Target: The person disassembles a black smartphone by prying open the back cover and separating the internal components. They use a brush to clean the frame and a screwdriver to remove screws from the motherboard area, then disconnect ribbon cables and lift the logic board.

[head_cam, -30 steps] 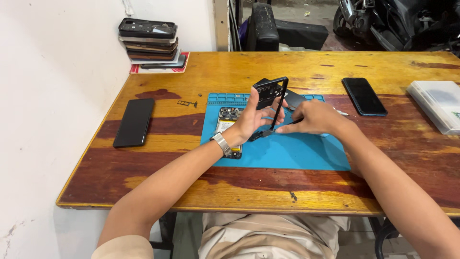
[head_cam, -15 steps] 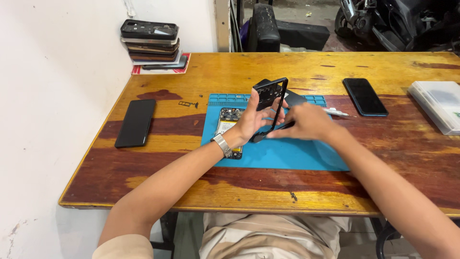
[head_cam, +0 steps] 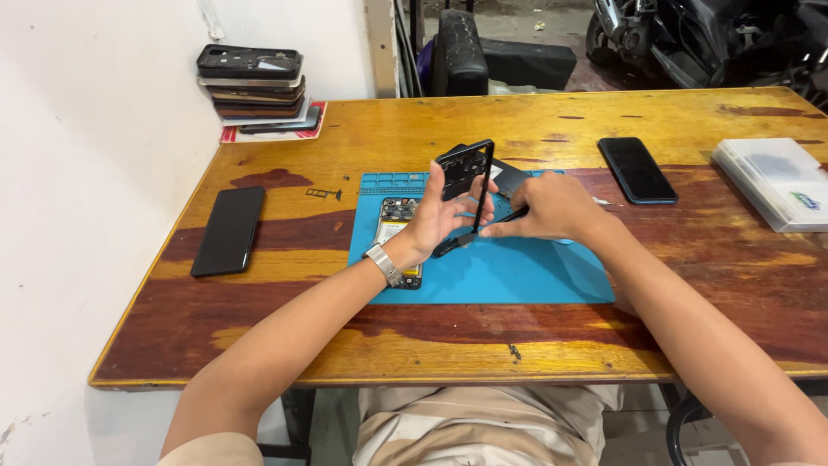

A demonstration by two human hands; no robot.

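Upright above the blue repair mat (head_cam: 517,272), the left hand (head_cam: 435,216) holds a black phone frame (head_cam: 466,177) on edge, fingers curled around its lower half and the thumb up along its near side; a metal wristwatch (head_cam: 384,263) sits at that wrist. Just right of those fingers, the right hand (head_cam: 552,207) lies knuckles-up with its fingers bent toward the frame's lower edge, pinching a thin dark tool whose tip I cannot make out. Behind the left fingers an opened phone (head_cam: 397,220) lies flat on the mat, partly hidden by the wrist. Well left of them lies a black phone (head_cam: 228,229) on the wooden table (head_cam: 431,345), and a stack of phone cases (head_cam: 252,86) at the far corner. Beyond the right hand rest another black phone (head_cam: 636,169) and a clear plastic box (head_cam: 776,181).
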